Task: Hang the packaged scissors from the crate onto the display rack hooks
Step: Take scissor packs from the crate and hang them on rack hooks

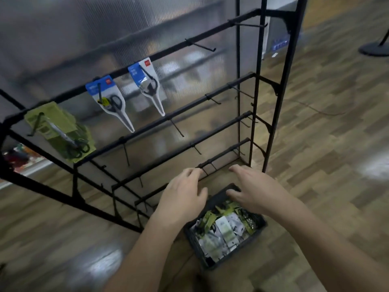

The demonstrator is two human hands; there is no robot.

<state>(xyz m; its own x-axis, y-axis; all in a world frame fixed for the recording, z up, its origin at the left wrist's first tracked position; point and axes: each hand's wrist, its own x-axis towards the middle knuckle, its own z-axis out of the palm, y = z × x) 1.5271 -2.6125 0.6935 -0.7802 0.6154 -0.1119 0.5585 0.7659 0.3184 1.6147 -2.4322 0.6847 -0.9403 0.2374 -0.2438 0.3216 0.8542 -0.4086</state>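
Note:
A black display rack (210, 95) with several bars and hooks stands before me. On its top bar hang a green pack of scissors (61, 133) at the left and two blue-and-white packs (111, 102) (149, 85) beside it. A dark crate (250, 234) on the floor holds several packaged scissors (225, 230), green and white. My left hand (183, 194) and my right hand (252, 190) hover above the crate's far end, fingers relaxed, holding nothing.
Wood-pattern floor (328, 144) lies all around. A translucent ribbed panel (84, 39) stands behind the rack. A round black stand base (372, 48) sits at the far right. Most hooks on the lower bars carry nothing.

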